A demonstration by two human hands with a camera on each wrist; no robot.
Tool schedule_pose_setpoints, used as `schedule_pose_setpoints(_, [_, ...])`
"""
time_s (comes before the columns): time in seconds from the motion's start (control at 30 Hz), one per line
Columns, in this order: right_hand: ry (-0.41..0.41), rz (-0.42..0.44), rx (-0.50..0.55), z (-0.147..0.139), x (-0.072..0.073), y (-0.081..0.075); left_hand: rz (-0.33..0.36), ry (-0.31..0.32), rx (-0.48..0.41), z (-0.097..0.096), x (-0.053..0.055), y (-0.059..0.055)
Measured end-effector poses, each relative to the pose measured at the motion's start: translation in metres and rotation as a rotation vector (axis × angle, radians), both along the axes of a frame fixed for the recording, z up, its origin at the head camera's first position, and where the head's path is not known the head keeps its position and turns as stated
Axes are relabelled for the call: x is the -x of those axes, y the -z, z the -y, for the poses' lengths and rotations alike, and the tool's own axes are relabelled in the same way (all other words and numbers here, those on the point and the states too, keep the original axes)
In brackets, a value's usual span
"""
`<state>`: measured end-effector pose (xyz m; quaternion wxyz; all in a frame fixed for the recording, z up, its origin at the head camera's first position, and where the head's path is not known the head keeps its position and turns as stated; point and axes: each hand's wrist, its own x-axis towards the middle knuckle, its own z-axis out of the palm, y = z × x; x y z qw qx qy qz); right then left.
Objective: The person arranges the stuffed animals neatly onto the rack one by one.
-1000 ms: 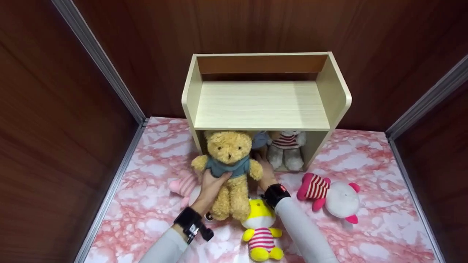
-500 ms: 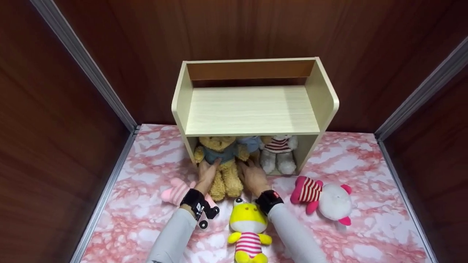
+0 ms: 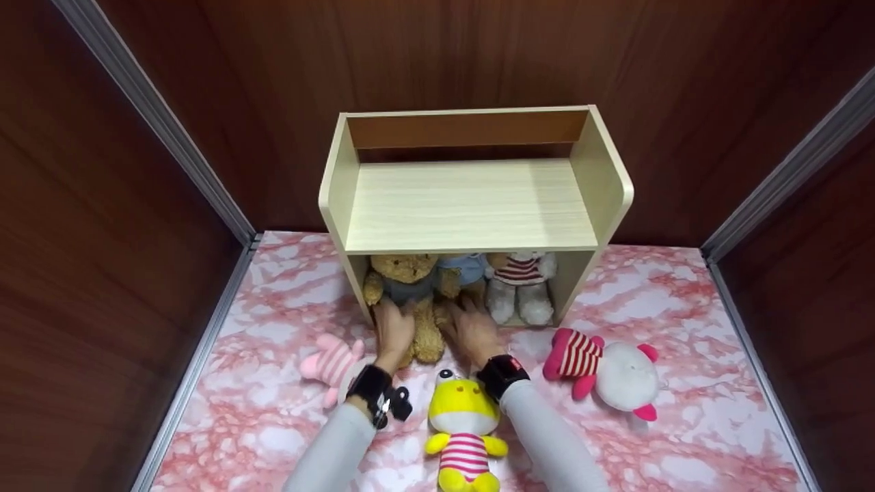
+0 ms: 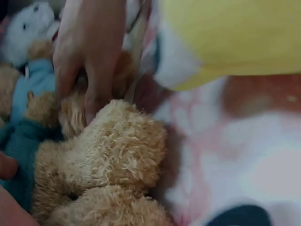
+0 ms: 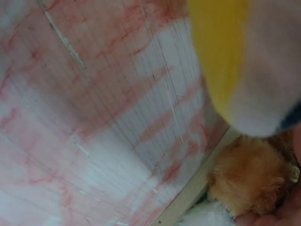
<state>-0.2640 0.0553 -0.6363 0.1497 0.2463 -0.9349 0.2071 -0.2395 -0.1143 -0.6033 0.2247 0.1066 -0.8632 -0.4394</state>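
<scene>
A tan teddy bear (image 3: 409,290) in a teal sweater sits in the left part of the lower compartment of a pale wooden shelf (image 3: 472,205). Its legs stick out in front. My left hand (image 3: 395,331) grips its lower body, with the thumb on the sweater (image 4: 26,157) in the left wrist view. Beside its other leg is my right hand (image 3: 475,331), whose extended fingers reach down and touch fur. Another brown bear in light blue (image 3: 466,268) sits in the middle, and a white plush in a striped top (image 3: 523,287) at the right. The shelf board hides their heads.
A yellow plush frog (image 3: 465,437) lies between my forearms. To the left is a pink striped plush (image 3: 333,362), partly behind my left wrist. A pink-and-white plush (image 3: 605,372) lies at the right. Dark wooden walls (image 3: 472,55) surround the pink marbled surface (image 3: 711,424).
The teddy bear has moved back and down into the lower compartment, its head now partly under the board. Both hands have followed it. The view has shifted slightly.
</scene>
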Motion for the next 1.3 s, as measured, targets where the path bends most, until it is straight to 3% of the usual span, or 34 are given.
schedule_pose_setpoints(0.13, [-0.006,0.009,0.003,0.001,-0.001,0.003,0.009,0.129,0.13,-0.005,-0.034,-0.005])
schedule_pose_setpoints(0.23, [0.004,0.005,-0.007,0.002,0.0,0.003,0.043,0.257,0.303,-0.005,-0.045,-0.009])
schedule_pose_setpoints(0.37, [0.011,0.012,-0.016,0.0,0.002,-0.001,0.048,0.341,0.501,0.002,-0.03,-0.006])
schedule_pose_setpoints(0.53, [0.002,0.059,-0.079,-0.003,0.002,-0.003,0.015,0.362,0.56,0.011,-0.011,0.004])
schedule_pose_setpoints(0.57, [0.006,0.068,-0.084,-0.003,0.002,-0.003,-0.013,0.354,0.558,0.012,-0.008,0.008])
schedule_pose_setpoints(0.67, [0.014,0.09,-0.069,0.0,0.001,-0.004,-0.031,0.321,0.552,0.012,0.0,0.007])
schedule_pose_setpoints(0.77, [0.024,0.105,-0.027,0.003,-0.001,-0.004,-0.004,0.286,0.563,0.014,0.01,0.012])
schedule_pose_setpoints(0.8, [0.02,0.106,-0.028,0.003,-0.002,-0.004,0.037,0.278,0.568,0.015,0.013,0.013])
schedule_pose_setpoints(0.9, [-0.005,0.11,-0.021,0.006,-0.004,-0.002,0.095,0.235,0.58,0.019,0.025,0.026])
schedule_pose_setpoints(1.07, [-0.044,0.083,-0.019,0.006,-0.004,-0.002,0.072,0.192,0.571,0.019,0.045,0.041])
schedule_pose_setpoints(1.17, [-0.058,0.081,-0.053,0.003,-0.002,-0.004,0.04,0.216,0.601,0.016,0.048,0.039])
schedule_pose_setpoints(1.3, [-0.046,0.104,-0.072,0.0,-0.001,-0.006,0.01,0.255,0.629,0.014,0.041,0.033])
